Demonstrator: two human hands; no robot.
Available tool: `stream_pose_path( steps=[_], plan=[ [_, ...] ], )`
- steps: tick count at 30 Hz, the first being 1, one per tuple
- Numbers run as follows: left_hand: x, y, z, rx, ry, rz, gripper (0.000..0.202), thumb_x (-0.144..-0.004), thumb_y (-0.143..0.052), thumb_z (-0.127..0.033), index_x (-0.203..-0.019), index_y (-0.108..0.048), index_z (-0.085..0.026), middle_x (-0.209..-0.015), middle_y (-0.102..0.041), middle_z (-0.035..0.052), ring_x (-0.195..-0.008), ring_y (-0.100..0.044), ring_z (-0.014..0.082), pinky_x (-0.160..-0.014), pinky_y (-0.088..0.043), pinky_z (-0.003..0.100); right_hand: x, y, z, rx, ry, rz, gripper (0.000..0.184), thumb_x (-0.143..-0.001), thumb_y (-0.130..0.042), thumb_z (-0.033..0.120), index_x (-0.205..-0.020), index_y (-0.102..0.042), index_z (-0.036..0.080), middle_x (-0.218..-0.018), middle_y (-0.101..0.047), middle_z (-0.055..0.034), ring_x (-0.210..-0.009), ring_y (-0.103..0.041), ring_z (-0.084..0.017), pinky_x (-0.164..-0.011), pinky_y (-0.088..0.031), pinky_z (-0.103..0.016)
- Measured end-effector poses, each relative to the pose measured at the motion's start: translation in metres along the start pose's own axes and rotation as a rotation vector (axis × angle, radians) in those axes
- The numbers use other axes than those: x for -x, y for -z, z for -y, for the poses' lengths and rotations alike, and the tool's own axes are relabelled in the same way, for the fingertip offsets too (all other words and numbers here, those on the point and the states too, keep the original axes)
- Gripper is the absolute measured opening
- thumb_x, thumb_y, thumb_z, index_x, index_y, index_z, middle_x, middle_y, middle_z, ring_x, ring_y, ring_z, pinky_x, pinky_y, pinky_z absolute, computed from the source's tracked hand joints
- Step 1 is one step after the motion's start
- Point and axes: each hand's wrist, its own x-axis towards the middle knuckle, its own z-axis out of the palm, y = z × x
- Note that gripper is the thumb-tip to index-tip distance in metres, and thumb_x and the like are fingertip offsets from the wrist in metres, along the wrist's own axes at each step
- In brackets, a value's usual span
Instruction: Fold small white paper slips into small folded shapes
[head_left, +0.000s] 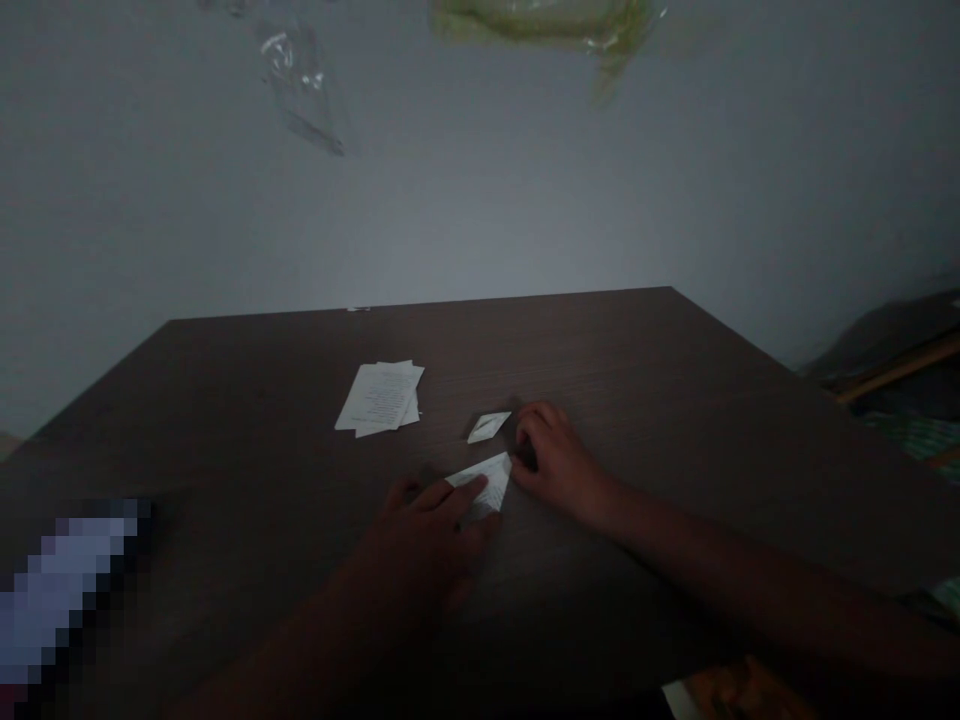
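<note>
White paper, at three stages of work, lies on the table (637, 370). Folded piece (489, 427): compact diamond outline; judged complete. Sheet (495, 478): pointed outline, flat on the table; judged partly folded, with its folding unfinished. Stack (380, 397): flat, overlapping sheets, apparently unworked; exact count cannot be told.

Left hand (435, 530): partly open, fingers and thumb spread over the sheet, holding it down against the table without closing around it. Right hand (555, 455): fingers curled, thumb at the sheet's far right corner; whether it pinches the corner cannot be told. Sheet position: between the hands, partly covered by the left. The folded piece lies just beyond the sheet, near the right fingertips.
</note>
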Motion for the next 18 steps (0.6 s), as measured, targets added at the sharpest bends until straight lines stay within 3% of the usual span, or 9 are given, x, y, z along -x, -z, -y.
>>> stream_pose_path(
  steps=[3, 5, 8, 10, 14, 18],
  plan=[
    [0.000, 0.000, 0.005, 0.053, -0.024, -0.028, 0.073, -0.093, -0.085, -0.012, -0.162, -0.071, -0.032, -0.183, -0.060, 0.0182, -0.152, -0.068, 0.0451, -0.126, -0.052, 0.074, 0.007, 0.002, 0.005, 0.006, 0.059, -0.045, 0.023, -0.092, -0.069, 0.008, -0.106, -0.062, 0.025, -0.131, -0.071, -0.0154, -0.127, -0.067, -0.037, -0.109, -0.059, -0.057],
    [0.000, 0.002, 0.012, 0.093, -0.040, -0.040, 0.071, -0.094, -0.083, -0.009, -0.160, -0.073, -0.033, -0.183, -0.060, 0.0146, -0.154, -0.068, 0.0434, -0.129, -0.052, 0.072, 0.013, 0.004, 0.008, -0.016, 0.174, -0.029, 0.026, -0.094, -0.065, 0.004, -0.111, -0.065, 0.025, -0.133, -0.073, -0.0149, -0.129, -0.069, -0.035, -0.111, -0.059, -0.055],
    [-0.003, 0.007, 0.023, 0.167, -0.047, -0.047, 0.063, -0.097, -0.073, -0.002, -0.151, -0.080, -0.035, -0.177, -0.069, 0.0062, -0.151, -0.073, 0.0368, -0.130, -0.054, 0.063, 0.019, 0.007, 0.010, -0.036, 0.403, 0.126, 0.033, -0.096, -0.063, 0.001, -0.118, -0.071, 0.024, -0.128, -0.079, -0.0115, -0.123, -0.073, -0.030, -0.109, -0.062, -0.049],
    [-0.004, 0.007, 0.029, 0.205, -0.030, -0.061, 0.057, -0.100, -0.068, -0.001, -0.145, -0.082, -0.032, -0.170, -0.075, 0.0036, -0.150, -0.075, 0.0327, -0.130, -0.056, 0.055, 0.021, 0.009, 0.010, 0.007, 0.483, 0.207, 0.037, -0.096, -0.064, 0.000, -0.122, -0.075, 0.023, -0.125, -0.082, -0.0102, -0.118, -0.075, -0.029, -0.110, -0.062, -0.048],
    [-0.005, -0.007, 0.039, 0.206, -0.012, -0.121, 0.040, -0.100, -0.079, -0.014, -0.139, -0.081, -0.026, -0.164, -0.079, 0.0090, -0.148, -0.076, 0.0337, -0.127, -0.058, 0.055, 0.025, 0.013, 0.012, 0.091, 0.508, 0.264, 0.040, -0.096, -0.068, 0.001, -0.129, -0.080, 0.021, -0.127, -0.084, -0.0107, -0.119, -0.076, -0.030, -0.117, -0.060, -0.051],
    [-0.006, -0.023, 0.045, 0.194, 0.001, -0.155, 0.035, -0.102, -0.076, -0.011, -0.133, -0.082, -0.026, -0.157, -0.082, 0.0083, -0.145, -0.075, 0.0341, -0.128, -0.055, 0.060, 0.031, 0.017, 0.018, 0.109, 0.505, 0.286, 0.046, -0.098, -0.070, 0.002, -0.140, -0.080, 0.019, -0.133, -0.084, -0.0115, -0.119, -0.077, -0.030, -0.117, -0.061, -0.050]
  ],
)
